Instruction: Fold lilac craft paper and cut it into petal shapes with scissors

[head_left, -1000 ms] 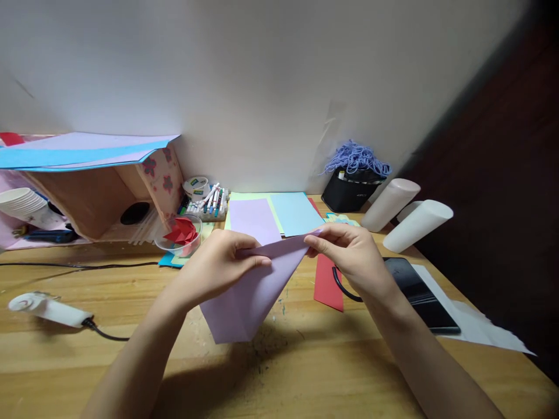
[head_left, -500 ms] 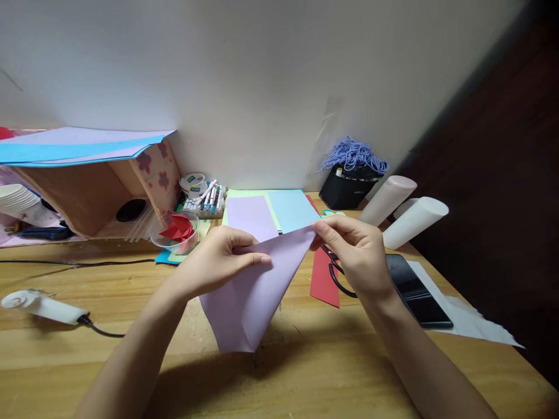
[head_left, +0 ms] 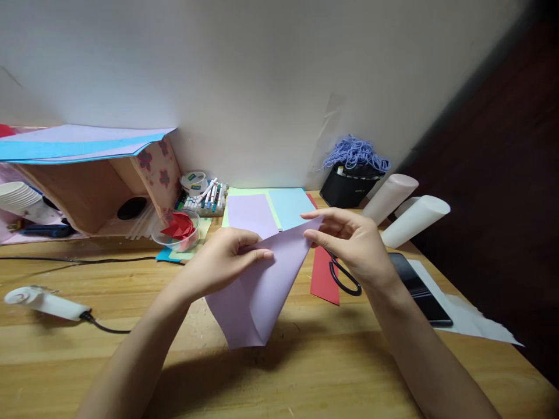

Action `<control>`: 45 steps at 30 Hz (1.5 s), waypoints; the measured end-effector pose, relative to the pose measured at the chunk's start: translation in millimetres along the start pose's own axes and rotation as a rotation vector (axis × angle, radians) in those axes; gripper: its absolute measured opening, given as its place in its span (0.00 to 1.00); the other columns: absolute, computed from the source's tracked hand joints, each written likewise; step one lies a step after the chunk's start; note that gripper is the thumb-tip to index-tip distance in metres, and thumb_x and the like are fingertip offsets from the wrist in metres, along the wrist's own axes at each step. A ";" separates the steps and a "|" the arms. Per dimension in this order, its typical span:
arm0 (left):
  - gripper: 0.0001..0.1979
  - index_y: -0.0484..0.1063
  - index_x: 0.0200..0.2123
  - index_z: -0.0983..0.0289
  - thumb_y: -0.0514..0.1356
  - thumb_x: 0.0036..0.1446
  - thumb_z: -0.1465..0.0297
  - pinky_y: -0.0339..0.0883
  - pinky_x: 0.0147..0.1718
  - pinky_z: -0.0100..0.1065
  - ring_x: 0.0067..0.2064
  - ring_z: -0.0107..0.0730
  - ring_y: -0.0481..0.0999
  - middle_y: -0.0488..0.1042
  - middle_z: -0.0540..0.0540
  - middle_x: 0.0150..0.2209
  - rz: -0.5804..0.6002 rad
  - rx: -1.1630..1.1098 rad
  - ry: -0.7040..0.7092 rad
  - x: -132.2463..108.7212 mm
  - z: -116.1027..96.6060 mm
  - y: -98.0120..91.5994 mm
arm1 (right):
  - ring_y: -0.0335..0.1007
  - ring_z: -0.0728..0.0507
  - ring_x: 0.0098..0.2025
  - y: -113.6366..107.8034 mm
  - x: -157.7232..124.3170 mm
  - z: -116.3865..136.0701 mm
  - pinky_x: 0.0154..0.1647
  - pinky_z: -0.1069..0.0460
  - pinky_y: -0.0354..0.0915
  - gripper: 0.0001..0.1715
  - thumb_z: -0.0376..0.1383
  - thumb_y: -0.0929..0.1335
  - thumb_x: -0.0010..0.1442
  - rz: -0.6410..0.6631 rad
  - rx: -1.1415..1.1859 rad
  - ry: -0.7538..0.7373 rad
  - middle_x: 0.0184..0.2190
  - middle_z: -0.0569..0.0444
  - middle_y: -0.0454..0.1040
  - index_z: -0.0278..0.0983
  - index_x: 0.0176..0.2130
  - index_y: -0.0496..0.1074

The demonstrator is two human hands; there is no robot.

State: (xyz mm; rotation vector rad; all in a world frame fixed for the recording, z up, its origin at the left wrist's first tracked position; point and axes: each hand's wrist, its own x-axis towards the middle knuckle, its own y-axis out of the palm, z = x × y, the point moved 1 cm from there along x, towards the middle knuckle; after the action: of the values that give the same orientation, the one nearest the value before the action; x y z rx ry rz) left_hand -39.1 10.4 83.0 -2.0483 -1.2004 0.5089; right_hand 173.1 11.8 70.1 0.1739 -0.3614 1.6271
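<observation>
A lilac sheet of paper [head_left: 266,291], bent over on itself with a crease near its lower end, hangs above the wooden table. My left hand [head_left: 227,256] pinches its upper left edge, thumb on the near face and fingers behind. At the upper right corner, my right hand [head_left: 349,238] holds the paper between thumb and fingers. Beneath the right hand lie a red paper strip [head_left: 324,279] and black-handled scissors [head_left: 345,279], their blades hidden. Behind the held paper are a flat lilac sheet [head_left: 251,212] and a light blue sheet [head_left: 290,209].
At left lies a white corded tool [head_left: 48,302], near an open box [head_left: 157,169]. A clear bowl [head_left: 196,235] holds red folded paper. Markers [head_left: 209,195] stand behind it. To the right are a phone [head_left: 421,291], white rolls [head_left: 414,221] and a black holder with blue yarn [head_left: 356,154].
The lilac paper has shifted slightly to the right, its lower end included. My right fingers have spread a little at the corner, forefinger now stretched along the top edge.
</observation>
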 end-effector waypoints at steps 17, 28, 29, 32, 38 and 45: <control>0.20 0.50 0.17 0.63 0.55 0.51 0.58 0.41 0.20 0.27 0.22 0.22 0.48 0.46 0.45 0.20 0.071 -0.087 -0.080 9.1 8.1 -0.9 | 0.72 0.48 0.26 3.9 4.2 -7.5 0.29 0.53 0.70 0.17 0.46 0.64 0.57 0.085 0.096 0.097 0.24 0.55 0.73 0.36 0.40 0.71; 0.22 0.51 0.16 0.64 0.55 0.50 0.57 0.41 0.19 0.27 0.21 0.21 0.49 0.47 0.45 0.18 -0.053 -0.093 -0.128 14.0 7.9 1.7 | 0.72 0.47 0.31 23.1 7.0 -25.1 0.34 0.51 0.69 0.17 0.44 0.68 0.52 0.236 0.162 0.262 0.28 0.53 0.75 0.32 0.33 0.72; 0.22 0.51 0.16 0.64 0.56 0.50 0.57 0.41 0.19 0.28 0.21 0.21 0.49 0.47 0.44 0.18 -0.051 -0.094 -0.132 14.3 9.7 2.2 | 0.72 0.46 0.31 23.5 7.4 -26.7 0.34 0.51 0.69 0.17 0.44 0.68 0.52 0.265 0.157 0.285 0.27 0.52 0.75 0.32 0.33 0.72; 0.20 0.56 0.16 0.65 0.57 0.49 0.57 0.44 0.19 0.27 0.20 0.21 0.52 0.52 0.45 0.17 -0.002 -0.122 -0.131 14.7 15.4 5.0 | 0.72 0.46 0.31 25.2 7.3 -30.7 0.34 0.51 0.68 0.16 0.43 0.68 0.53 0.331 0.138 0.329 0.27 0.52 0.75 0.31 0.34 0.73; 0.10 0.71 0.31 0.65 0.61 0.47 0.64 0.62 0.34 0.29 0.34 0.29 0.70 0.73 0.53 0.32 -0.141 -0.321 0.062 19.9 11.1 19.3 | 0.67 0.49 0.28 41.7 -3.2 -35.4 0.31 0.53 0.64 0.10 0.37 0.66 0.53 0.510 0.070 0.388 0.25 0.55 0.71 0.31 0.30 0.72; 0.12 0.68 0.19 0.67 0.61 0.49 0.65 0.58 0.28 0.27 0.27 0.25 0.67 0.69 0.50 0.22 -0.369 -0.374 0.056 26.4 15.7 22.0 | 0.63 0.50 0.26 50.3 -8.4 -35.2 0.30 0.54 0.61 0.13 0.40 0.66 0.54 0.507 0.079 0.389 0.24 0.56 0.68 0.31 0.29 0.71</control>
State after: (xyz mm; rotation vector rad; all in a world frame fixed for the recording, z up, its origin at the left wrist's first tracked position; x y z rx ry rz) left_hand -22.8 32.0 56.6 -2.0487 -1.6918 0.0502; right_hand 127.7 13.0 27.9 -0.1920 -0.0381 2.1257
